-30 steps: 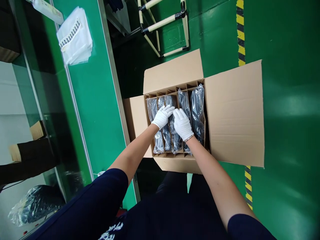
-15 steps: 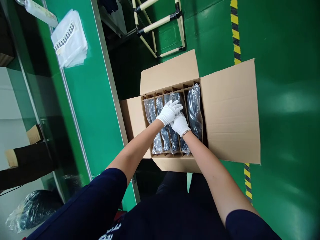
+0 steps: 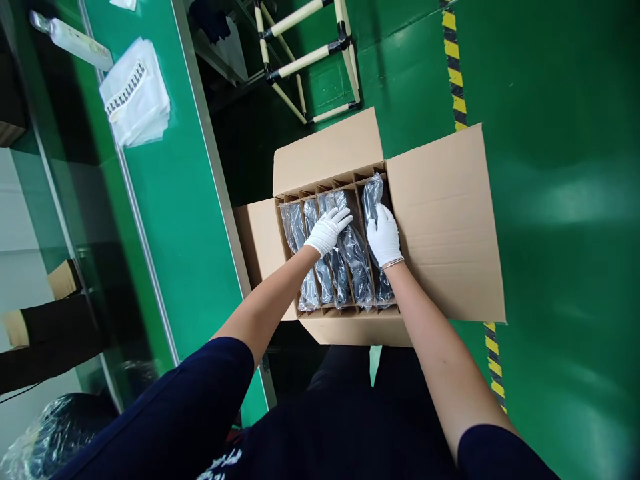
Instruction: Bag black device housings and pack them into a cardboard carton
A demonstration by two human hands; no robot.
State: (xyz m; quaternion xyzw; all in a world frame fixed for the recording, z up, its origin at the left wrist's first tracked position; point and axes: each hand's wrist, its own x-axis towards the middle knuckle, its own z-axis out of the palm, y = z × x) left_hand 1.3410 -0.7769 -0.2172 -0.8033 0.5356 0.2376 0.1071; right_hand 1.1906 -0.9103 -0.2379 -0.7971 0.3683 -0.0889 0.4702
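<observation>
An open cardboard box [image 3: 440, 220] stands on the green floor in front of me, split by cardboard dividers into narrow slots. Each slot holds a dark item in a clear plastic bag [image 3: 356, 257]. My left hand [image 3: 327, 230], in a white glove, rests with fingers stretched out on the bags in the middle slots. My right hand [image 3: 384, 235], also gloved, lies flat on the bagged item in the rightmost slot [image 3: 373, 193], fingers pointing away from me.
A green conveyor [image 3: 170, 193] runs along the left with a stack of white plastic bags [image 3: 135, 100] on it. A pipe-frame rack [image 3: 310, 60] stands beyond the box. Yellow-black floor tape [image 3: 453, 67] passes behind the right flap. A bagged dark item [image 3: 45, 433] lies lower left.
My right hand moved from the middle slots, where it was beside the left hand, over to the rightmost bag. The left hand stayed on the middle bags.
</observation>
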